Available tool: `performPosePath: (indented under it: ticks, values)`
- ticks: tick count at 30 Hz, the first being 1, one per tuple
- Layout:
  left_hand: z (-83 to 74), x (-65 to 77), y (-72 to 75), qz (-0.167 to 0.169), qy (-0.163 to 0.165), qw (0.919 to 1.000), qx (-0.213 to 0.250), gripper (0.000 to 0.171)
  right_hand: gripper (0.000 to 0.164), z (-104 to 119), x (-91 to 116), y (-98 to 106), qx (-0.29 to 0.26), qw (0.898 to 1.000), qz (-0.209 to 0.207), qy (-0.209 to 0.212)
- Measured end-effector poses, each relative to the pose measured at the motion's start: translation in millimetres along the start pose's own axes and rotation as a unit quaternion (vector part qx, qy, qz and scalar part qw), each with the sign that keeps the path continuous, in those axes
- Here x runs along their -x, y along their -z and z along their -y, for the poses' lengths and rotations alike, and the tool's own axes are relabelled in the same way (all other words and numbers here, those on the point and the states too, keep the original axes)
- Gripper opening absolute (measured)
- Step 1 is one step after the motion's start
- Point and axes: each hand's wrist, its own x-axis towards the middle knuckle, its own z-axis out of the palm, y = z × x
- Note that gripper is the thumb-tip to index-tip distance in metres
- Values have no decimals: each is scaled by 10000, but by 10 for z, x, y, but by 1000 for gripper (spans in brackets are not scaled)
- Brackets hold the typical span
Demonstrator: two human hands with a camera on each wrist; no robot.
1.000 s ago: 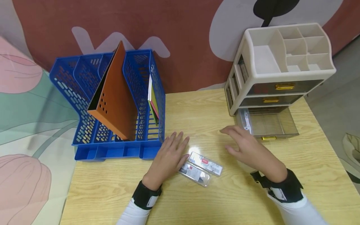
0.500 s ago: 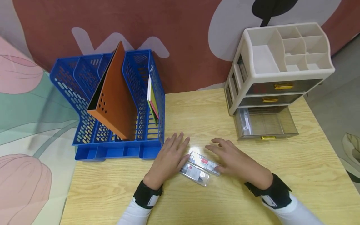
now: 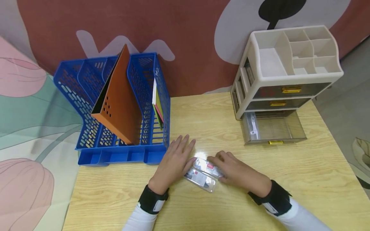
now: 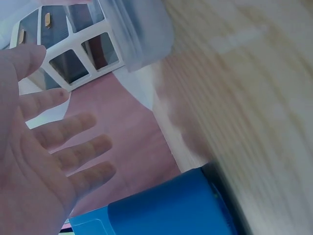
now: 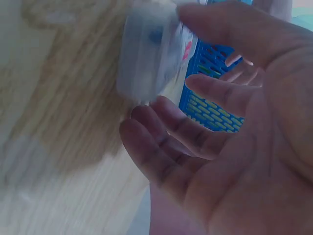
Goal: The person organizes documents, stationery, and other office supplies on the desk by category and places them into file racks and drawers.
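Two flat clear plastic cases lie side by side on the wooden table in the head view. The farther clear plastic case (image 3: 203, 165) has a red mark on its label; the nearer one (image 3: 199, 179) shows a dark pointed item inside. My right hand (image 3: 234, 169) has its thumb and fingers about the right end of the farther case. In the right wrist view the case (image 5: 146, 56) sits between thumb and curled fingertips. My left hand (image 3: 172, 163) lies with straight fingers on the table, its thumb at the left ends of the cases. The left wrist view shows those fingers spread.
A blue file rack (image 3: 115, 149) with an orange folder (image 3: 122, 106) and thin notebooks (image 3: 157, 107) stands left. At the back right is a white drawer organizer (image 3: 257, 69). Its lowest clear drawer (image 3: 277, 128) is pulled out, with a white item (image 3: 253, 125) inside.
My right hand has come from beside the pulled-out drawer, leftward and nearer, to the farther case, and its fingers have curled at the case's right end. My left hand has stayed put.
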Motion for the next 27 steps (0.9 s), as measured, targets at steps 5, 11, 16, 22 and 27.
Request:
performPosePath:
  ticks: [5,11,16,22,27]
  values:
    - [-8,-9,9,64,71,9999,58,63,69,-3,-23,-91,189,9993,-219,240]
    - [-2,-19,18,30,135,9997,188,62,60,-64,-28,-57,113,9993,-284,235]
    - [20,-32,41,-71,180,9995,254,61,55,-192,-44,108,-318,9989,-342,11]
    - [41,-79,102,-185,202,9988,394,62,57,-358,-69,343,-1116,9911,-682,-248]
    - [41,-173,181,-426,166,9959,783,67,59,-434,-80,486,-1926,9773,-854,-220]
